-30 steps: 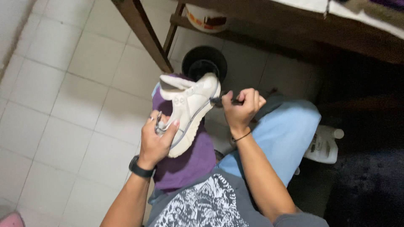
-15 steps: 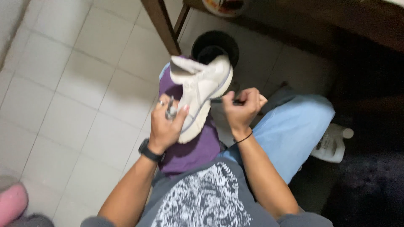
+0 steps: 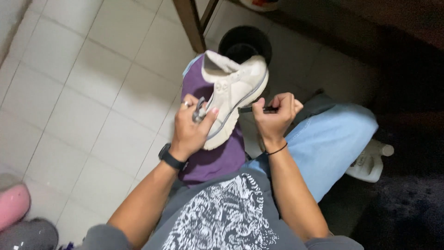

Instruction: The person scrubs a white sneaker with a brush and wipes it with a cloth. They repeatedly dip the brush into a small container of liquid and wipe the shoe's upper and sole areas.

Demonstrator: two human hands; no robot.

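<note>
A: What does your left hand point(image 3: 192, 127) have?

B: It is wrapped around the white shoe point(image 3: 233, 92), gripping its near end from the left, thumb across the upper. A ring shows on one finger and a dark watch point(image 3: 171, 157) sits on that wrist.

A: And where is the shoe itself?

B: It lies tilted over your lap, toe end toward you and open collar pointing far, with its thick pale sole turned to the right. Under it is a purple cloth point(image 3: 212, 153) spread over your left thigh.

A: What about your right hand point(image 3: 275, 113)?

B: It is closed on a thin dark tool point(image 3: 256, 109), which lies level and points left. Its tip touches the edge of the sole, about halfway along the shoe. I cannot tell what kind of tool it is. A thin black band circles that wrist.

A: What else is around you?

B: A round black bin point(image 3: 245, 41) stands on the tiled floor point(image 3: 92, 92) just beyond the shoe, beside a wooden leg point(image 3: 189, 23). A white plastic bottle point(image 3: 370, 162) lies at the right, next to your blue-jeaned knee. Something pink point(image 3: 11, 203) sits at the near left.
</note>
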